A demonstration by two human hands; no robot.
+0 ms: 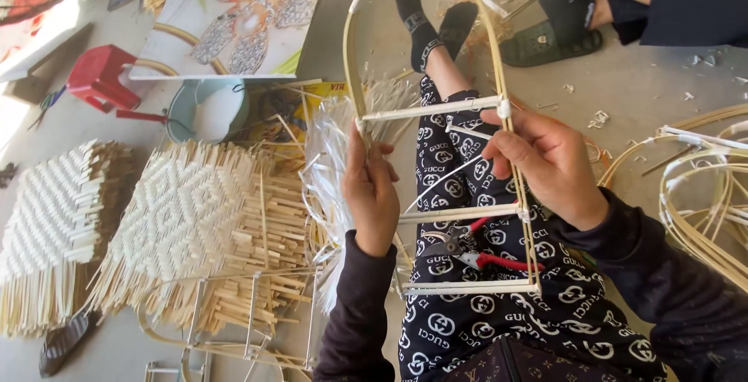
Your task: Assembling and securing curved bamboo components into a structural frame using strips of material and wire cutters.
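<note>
I sit on the floor with an arched cane frame (357, 47) resting over my legs. It has three pale crossbars bound with white tape. My left hand (371, 195) grips the frame's left upright just below the top crossbar (428, 109). My right hand (545, 160) clasps the right upright between the top and middle crossbars. A thin white strip (442, 182) runs slantwise between the two hands. Red-handled pliers (475, 253) lie on my patterned trousers, inside the frame.
Two woven cane panels (187, 210) (54, 218) lie on the floor at left, beside a clear plastic bundle of strips (327, 156). A red stool (101, 78), a pale bucket (204, 109) and a printed board (234, 19) sit beyond. Bent cane hoops (701, 195) lie right. Another person's sandalled foot (545, 43) is at top right.
</note>
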